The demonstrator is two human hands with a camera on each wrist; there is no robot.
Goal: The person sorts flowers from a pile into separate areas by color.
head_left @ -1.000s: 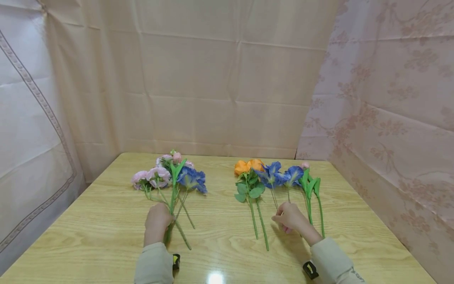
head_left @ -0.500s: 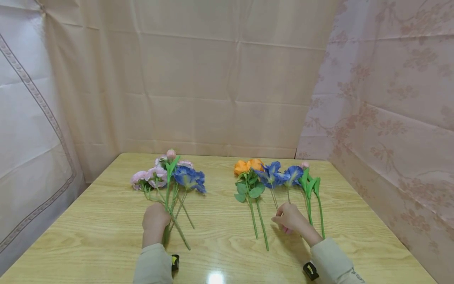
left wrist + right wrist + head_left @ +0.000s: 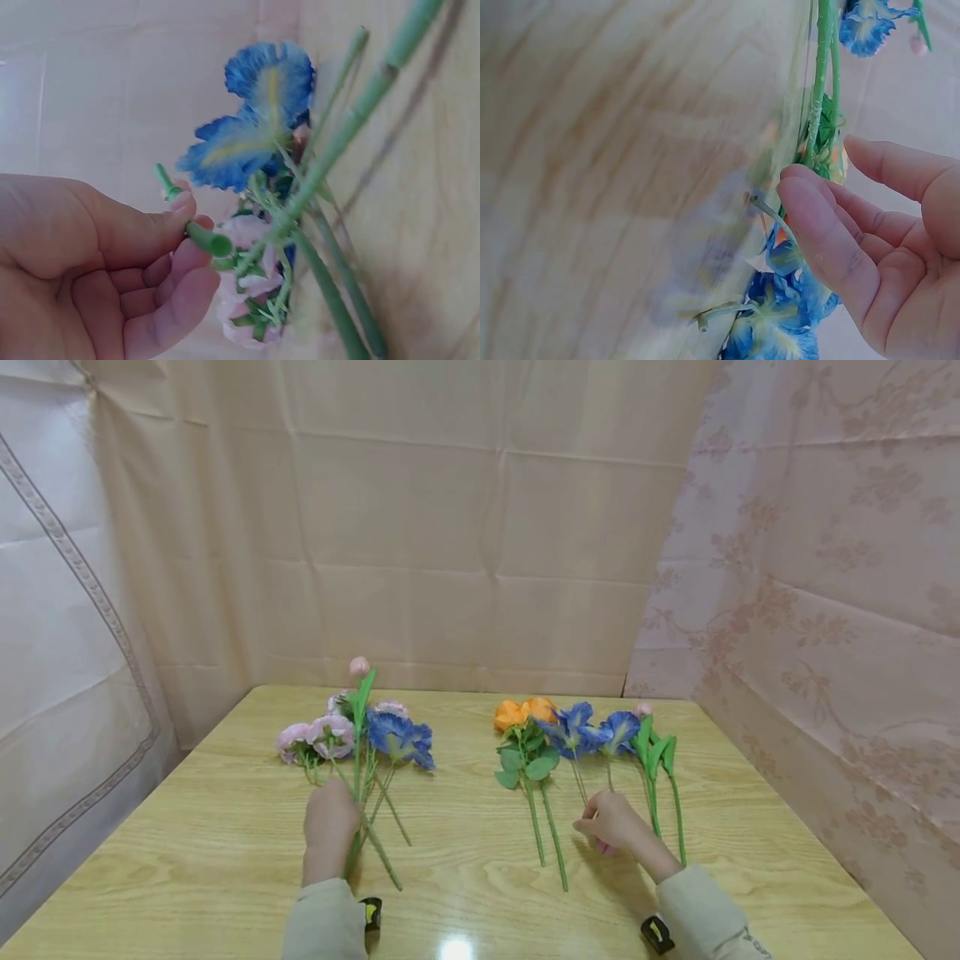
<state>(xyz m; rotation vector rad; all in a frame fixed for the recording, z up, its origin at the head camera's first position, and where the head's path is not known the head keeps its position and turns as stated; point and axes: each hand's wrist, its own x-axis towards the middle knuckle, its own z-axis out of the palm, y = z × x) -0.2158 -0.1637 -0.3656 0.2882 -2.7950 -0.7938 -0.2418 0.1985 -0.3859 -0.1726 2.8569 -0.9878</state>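
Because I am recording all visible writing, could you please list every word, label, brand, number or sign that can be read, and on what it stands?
No readable text anywhere.
Right sleeve: small dark marks, too blurred to tell if they are letters.
Flowers and table: no writing visible.

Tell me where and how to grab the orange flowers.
Probably by their bare green stems, gathered from above, coming in from the person's side. The two stems lie side by side on the table, free ends toward the person, while the orange blooms point away, crowded by leaves and a blue flower.
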